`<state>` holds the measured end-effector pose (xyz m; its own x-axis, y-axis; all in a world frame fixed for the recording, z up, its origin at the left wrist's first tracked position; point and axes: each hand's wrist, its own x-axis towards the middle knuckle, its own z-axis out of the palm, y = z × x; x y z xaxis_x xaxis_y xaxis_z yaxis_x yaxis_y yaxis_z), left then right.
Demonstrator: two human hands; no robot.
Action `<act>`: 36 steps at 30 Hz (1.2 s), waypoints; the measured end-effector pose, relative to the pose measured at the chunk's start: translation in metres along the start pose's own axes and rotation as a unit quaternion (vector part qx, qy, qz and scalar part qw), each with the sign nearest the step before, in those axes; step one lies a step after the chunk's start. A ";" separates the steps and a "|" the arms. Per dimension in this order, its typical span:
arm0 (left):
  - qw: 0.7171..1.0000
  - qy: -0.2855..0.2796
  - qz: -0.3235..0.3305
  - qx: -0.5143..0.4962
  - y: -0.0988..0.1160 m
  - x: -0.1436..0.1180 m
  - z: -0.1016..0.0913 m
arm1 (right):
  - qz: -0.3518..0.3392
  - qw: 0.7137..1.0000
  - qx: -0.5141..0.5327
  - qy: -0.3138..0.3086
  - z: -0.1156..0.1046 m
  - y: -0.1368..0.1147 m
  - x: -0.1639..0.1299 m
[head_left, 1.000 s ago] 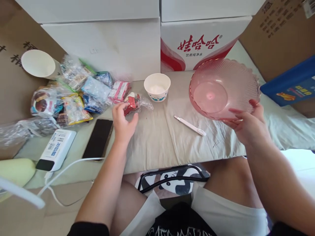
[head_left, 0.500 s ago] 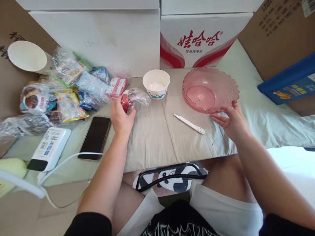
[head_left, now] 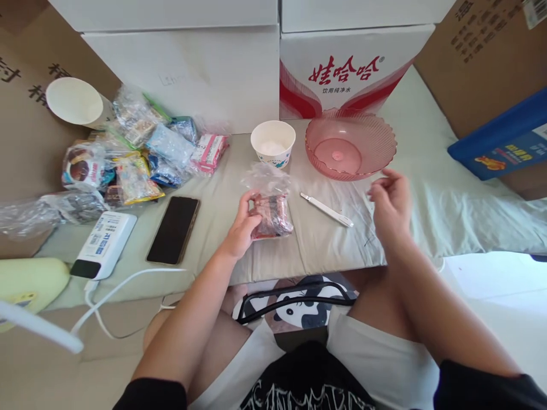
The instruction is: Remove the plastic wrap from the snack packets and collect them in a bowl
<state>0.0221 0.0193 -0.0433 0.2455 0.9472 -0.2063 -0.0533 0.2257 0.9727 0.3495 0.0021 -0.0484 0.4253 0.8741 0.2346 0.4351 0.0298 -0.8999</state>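
Note:
My left hand (head_left: 240,229) grips a clear plastic bag of red-wrapped snacks (head_left: 270,209) and holds it over the middle of the cloth-covered table (head_left: 282,250). My right hand (head_left: 391,205) hovers empty with its fingers loosely curled, just in front of a pink ribbed plastic bowl (head_left: 349,144) that rests on the table. A white pen-like tool (head_left: 327,209) lies between my two hands. A white paper cup (head_left: 273,143) with white contents stands behind the bag.
A pile of bagged snacks (head_left: 141,154) lies at the left, with a dark phone (head_left: 173,229) and a white power bank (head_left: 103,245) with its cable in front of it. White cartons (head_left: 350,68) stand behind. A blue box (head_left: 504,139) is at the right.
My left hand picked the snack bag up from beside the pile and brought it to the middle. My right hand set the pink bowl down on the table and let go.

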 end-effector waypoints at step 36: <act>0.953 0.136 0.214 0.166 -0.020 0.025 -0.002 | -0.105 0.966 -0.191 -0.140 0.038 -0.025 -0.050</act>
<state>0.0272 0.0392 -0.0684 0.0073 0.9703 0.2419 0.2278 -0.2371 0.9444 0.2865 -0.0241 -0.0514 0.0866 0.9667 0.2409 0.7722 0.0876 -0.6293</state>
